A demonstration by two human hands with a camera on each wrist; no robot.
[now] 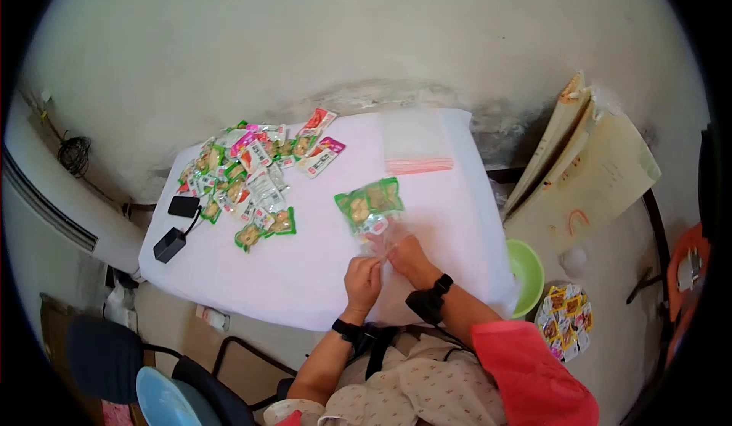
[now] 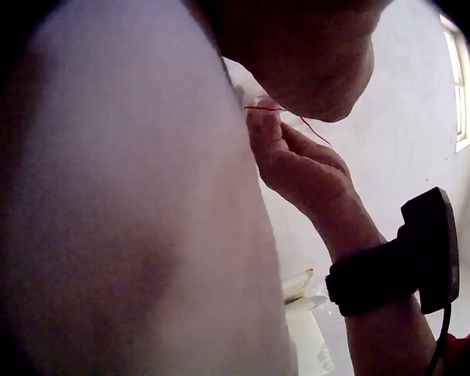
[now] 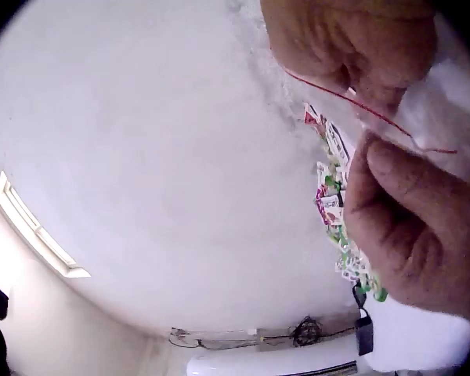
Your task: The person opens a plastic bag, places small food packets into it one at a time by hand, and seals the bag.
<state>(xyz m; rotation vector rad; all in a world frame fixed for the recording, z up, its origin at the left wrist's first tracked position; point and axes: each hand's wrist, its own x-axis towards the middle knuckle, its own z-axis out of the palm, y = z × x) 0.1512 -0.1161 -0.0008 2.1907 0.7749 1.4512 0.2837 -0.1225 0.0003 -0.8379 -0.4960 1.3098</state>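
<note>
In the head view, the left hand [image 1: 362, 282] and right hand [image 1: 412, 260] are close together at the table's near side, both pinching the red-lined edge of a clear plastic bag [image 1: 393, 235]. Green-edged food packets [image 1: 368, 201] lie at the bag's far end; whether all are inside cannot be told. The left wrist view shows the left hand [image 2: 298, 55] above and the right hand [image 2: 305, 176] beyond it, by a thin red line [image 2: 265, 108]. In the right wrist view, the red line [image 3: 352, 102] runs between the right hand [image 3: 348, 39] and left hand [image 3: 415, 227].
A heap of mixed packets [image 1: 259, 174] covers the table's left part, near a phone [image 1: 183, 206] and black box [image 1: 169, 245]. Flat clear bags [image 1: 418, 140] with red edges lie at the back. Right of the table are a green basin [image 1: 526, 277] and more packets [image 1: 564, 321].
</note>
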